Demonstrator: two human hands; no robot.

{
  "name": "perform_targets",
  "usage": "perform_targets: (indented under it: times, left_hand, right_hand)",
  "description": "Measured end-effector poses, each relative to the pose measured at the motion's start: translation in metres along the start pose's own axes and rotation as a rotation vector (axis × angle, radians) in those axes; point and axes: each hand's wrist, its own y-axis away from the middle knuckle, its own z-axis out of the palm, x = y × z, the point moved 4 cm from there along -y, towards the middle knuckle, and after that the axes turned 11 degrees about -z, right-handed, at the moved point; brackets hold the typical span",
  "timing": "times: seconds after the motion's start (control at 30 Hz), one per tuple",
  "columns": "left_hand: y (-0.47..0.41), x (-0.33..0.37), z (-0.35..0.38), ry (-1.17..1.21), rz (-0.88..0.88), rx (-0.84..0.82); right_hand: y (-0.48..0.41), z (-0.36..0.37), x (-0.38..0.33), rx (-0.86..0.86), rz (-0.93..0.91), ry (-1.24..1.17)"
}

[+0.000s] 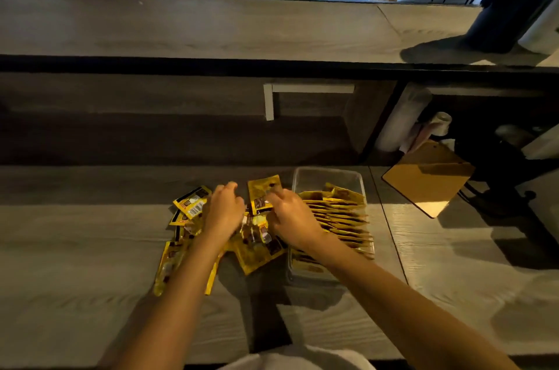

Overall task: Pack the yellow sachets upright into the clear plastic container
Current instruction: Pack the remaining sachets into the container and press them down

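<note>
**Right hand lifted one sachet beside the half-filled container**

The right hand (290, 218) appeared to pinch a single yellow sachet (263, 194) by its right edge. Its fingertips (276, 195) were closed narrowly on the foil. The sachet stood nearly upright above the table (90, 248), long axis pointing up and printed face turned toward the person.

The clear container (326, 173) lay just beside that sachet on its right, its long side running from the near edge of the table toward the far edge. The right hand was the nearer of the two, already touching or overlapping the container's left wall in this view.

Inside, a row of sachets (338, 215) stood on edge, their top edges lying across the container's width, filling the near and middle parts. The far end looked bare, so the free slot probably lay to the right of the fingers and slightly beyond them. The held sachet would likely need little turning to match the row.

The left hand (223, 212) rested on the loose pile (257, 251) left of the container, toward the near edge. Its fingers were curled down, and whether they gripped anything could not be told. The pile was glossy yellow foil with dark print, lying flat and overlapping at mixed angles. One sachet showed a barcode.

A brown clipboard (429, 179) sat well apart near the far right.
</note>
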Motion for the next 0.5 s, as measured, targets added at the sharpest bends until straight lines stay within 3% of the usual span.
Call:
perform_targets:
  times: [0.13, 0.27, 0.5]
  left_hand:
    - [0.022, -0.072, 0.021, -0.158, -0.206, 0.006]
    - [0.030, -0.112, 0.047, -0.209, -0.333, -0.015]
    - [0.025, -0.122, 0.047, -0.284, -0.256, 0.033]
  right_hand:
    - [-0.009, 0.051, -0.028, -0.382, 0.014, 0.226]
    - [-0.007, 0.073, -0.039, -0.579, 0.148, 0.342]
    - [-0.002, 0.091, -0.030, -0.511, 0.247, 0.234]
